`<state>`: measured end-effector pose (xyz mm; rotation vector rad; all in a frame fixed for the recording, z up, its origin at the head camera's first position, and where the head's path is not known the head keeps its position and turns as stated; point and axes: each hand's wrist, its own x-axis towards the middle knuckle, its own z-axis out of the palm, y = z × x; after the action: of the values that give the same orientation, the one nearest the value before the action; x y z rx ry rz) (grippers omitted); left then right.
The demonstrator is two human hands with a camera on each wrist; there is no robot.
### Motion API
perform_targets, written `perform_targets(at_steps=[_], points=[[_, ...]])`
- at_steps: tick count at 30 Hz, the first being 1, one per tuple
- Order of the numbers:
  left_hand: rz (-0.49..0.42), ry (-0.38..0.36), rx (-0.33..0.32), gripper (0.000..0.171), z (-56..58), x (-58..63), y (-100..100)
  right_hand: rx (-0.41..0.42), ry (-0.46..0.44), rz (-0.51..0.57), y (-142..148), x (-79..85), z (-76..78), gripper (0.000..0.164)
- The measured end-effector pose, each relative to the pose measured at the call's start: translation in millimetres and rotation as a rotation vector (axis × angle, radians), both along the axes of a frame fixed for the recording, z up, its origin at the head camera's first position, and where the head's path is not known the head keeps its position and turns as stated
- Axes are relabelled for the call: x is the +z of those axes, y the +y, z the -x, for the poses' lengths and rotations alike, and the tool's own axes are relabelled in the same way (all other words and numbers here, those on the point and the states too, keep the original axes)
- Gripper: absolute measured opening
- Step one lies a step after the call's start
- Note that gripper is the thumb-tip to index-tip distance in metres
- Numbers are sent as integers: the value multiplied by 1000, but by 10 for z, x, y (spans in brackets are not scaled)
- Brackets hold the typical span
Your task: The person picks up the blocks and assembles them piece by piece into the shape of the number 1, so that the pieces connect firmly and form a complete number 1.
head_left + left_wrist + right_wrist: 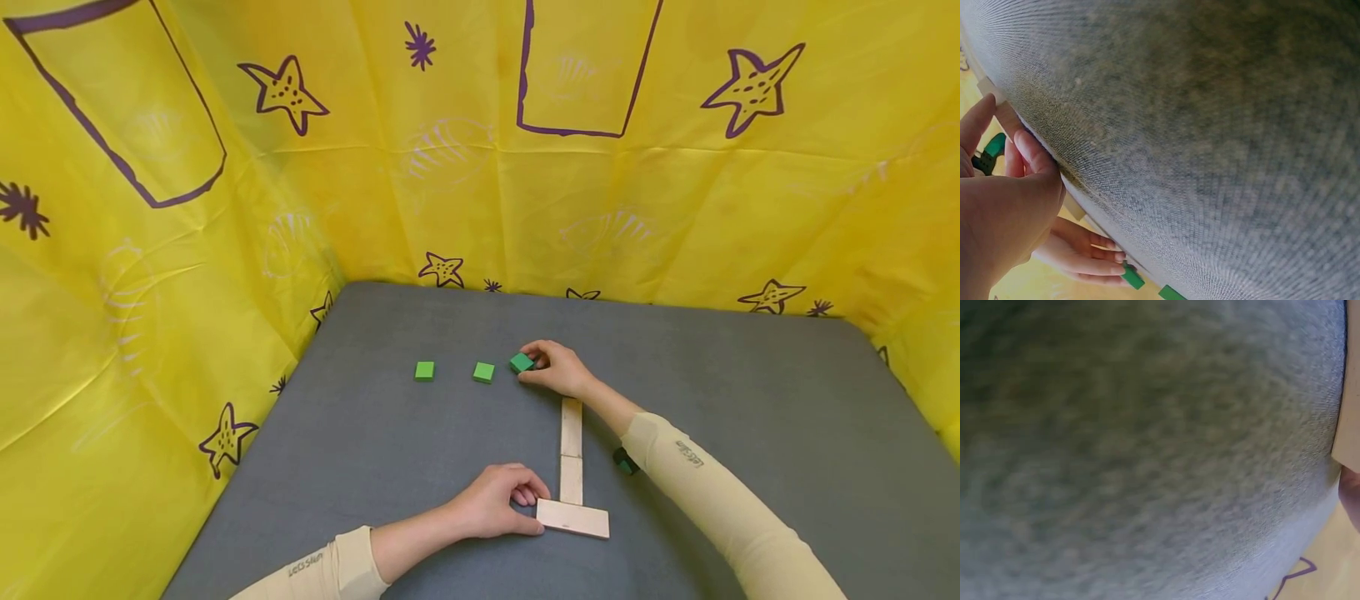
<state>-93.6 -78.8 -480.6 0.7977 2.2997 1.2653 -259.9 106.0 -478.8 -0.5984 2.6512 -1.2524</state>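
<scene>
The square block (424, 371) farthest left is bright leaf green, as is the middle square block (483, 372); the third square block (521, 362) is a deeper, bluish green. The flat rectangular wooden planks (572, 479) are pale cream-tan. A small object (625, 461) by the right sleeve is black and green. Both cloth sleeves, left (322, 575) and right (727, 508), are plain beige with dark lettering. The surface (360, 467) is dark grey; the fabric backdrop (360, 200) is yellow, patterned with purple outlined stars, bursts and whitish fish.
</scene>
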Motion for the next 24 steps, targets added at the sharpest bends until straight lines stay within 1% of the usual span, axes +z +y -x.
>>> perform_targets(at_steps=[6, 12, 18, 24], points=[[-2, 16, -2, 28, -1, 15, 3, -37, -60, 55, 81, 6, -31, 46], [-7, 22, -4, 28, -6, 13, 4, -71, -112, 75, 131, 17, -72, 46], [-4, 19, -1, 28, -8, 1, -1, -76, -131, 126, 182, 58, -130, 47], [1, 20, -3, 28, -4, -10, 0, -81, -127, 157, 245, 63, -184, 46]])
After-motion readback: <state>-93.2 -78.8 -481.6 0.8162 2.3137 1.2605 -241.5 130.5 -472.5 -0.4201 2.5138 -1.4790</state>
